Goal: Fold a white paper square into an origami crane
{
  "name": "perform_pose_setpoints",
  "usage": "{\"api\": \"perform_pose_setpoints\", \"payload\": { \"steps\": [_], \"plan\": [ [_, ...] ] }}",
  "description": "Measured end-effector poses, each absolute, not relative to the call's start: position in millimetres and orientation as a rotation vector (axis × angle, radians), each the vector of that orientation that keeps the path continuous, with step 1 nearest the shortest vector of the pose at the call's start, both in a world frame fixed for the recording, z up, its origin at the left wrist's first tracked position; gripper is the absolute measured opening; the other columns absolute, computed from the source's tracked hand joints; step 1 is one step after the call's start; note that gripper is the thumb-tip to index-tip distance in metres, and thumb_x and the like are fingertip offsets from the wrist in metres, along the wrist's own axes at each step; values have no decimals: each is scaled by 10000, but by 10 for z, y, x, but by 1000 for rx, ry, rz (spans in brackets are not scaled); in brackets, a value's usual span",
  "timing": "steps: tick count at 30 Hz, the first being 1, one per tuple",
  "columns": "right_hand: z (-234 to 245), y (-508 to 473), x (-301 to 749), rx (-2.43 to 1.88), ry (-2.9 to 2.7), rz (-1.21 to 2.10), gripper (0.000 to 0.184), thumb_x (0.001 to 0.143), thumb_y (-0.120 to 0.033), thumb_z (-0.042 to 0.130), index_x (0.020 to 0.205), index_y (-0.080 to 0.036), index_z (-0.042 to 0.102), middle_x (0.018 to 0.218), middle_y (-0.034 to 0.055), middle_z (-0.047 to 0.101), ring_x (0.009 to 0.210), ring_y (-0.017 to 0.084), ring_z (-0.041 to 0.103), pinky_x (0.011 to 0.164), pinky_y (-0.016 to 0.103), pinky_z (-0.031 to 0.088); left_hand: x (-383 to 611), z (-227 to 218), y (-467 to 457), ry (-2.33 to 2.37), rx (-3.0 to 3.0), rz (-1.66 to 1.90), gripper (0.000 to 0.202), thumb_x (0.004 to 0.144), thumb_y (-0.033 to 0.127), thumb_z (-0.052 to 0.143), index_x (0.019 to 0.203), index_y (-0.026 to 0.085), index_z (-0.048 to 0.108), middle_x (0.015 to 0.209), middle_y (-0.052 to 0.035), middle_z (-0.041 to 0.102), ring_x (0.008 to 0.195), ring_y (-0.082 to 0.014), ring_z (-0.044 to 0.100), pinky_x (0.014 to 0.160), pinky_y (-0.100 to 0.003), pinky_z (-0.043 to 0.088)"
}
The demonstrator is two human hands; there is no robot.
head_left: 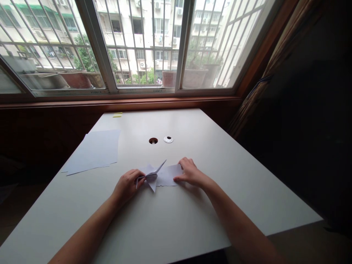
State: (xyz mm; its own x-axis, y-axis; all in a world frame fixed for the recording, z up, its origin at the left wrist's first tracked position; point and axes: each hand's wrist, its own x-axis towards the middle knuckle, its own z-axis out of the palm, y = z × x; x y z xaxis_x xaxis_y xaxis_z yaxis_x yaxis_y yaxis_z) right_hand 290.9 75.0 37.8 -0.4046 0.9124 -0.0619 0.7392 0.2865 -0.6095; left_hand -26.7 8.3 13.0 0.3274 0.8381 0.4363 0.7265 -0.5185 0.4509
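A folded white paper crane (151, 176) with a thin, raised point is pinched at its left end by my left hand (129, 185). Its pointed parts spread out over a small piece of white paper (167, 175) lying on the table. At that piece's right end is my right hand (190, 172), thumb at the near side and fingers curled at the far side, gripping the edge. Part of the paper is hidden beneath the crane.
Larger white sheets (95, 152) lie stacked at the left of the white table (220, 179). Toward the back are a round hole (153, 140), a silver ring-shaped piece (168, 139) and a yellow strip (117, 114). A barred window (143, 47) stands behind the table; a curtain (264, 80) hangs right.
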Motion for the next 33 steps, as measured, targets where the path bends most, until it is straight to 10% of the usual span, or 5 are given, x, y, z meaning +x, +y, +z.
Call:
{"api": "perform_pose_setpoints", "payload": {
  "steps": [5,15,21,33],
  "plan": [
    [411,715,2882,-1306,-2006,1312,422,775,-531,731,1025,-233,568,922,22,631,824,211,591,713,325,489,-262,134,72,1466,2420,945,124,943,283,574,896,208,660,807,-29,659,720,-168,614,642,-256,484],
    [397,562,2663,-791,-1445,2054,630,895,-752,414,1132,-195,589,1144,111,642,934,235,699,815,374,556,-295,72,90,1481,2390,918,103,941,278,572,916,211,646,852,-34,669,783,-188,628,701,-283,489],
    [373,531,2517,-849,-1576,1851,639,674,-355,863,1210,-232,537,1097,55,670,987,228,668,781,332,572,-276,101,87,1487,2365,919,103,936,283,575,918,216,652,844,-30,666,770,-187,630,693,-281,491],
    [314,599,2384,-946,-1636,1815,1000,696,-288,850,1486,-341,240,1094,36,681,891,211,712,836,388,566,-263,73,70,1312,2346,920,119,949,270,561,946,193,651,848,-41,656,752,-161,604,691,-247,461]
  ]
}}
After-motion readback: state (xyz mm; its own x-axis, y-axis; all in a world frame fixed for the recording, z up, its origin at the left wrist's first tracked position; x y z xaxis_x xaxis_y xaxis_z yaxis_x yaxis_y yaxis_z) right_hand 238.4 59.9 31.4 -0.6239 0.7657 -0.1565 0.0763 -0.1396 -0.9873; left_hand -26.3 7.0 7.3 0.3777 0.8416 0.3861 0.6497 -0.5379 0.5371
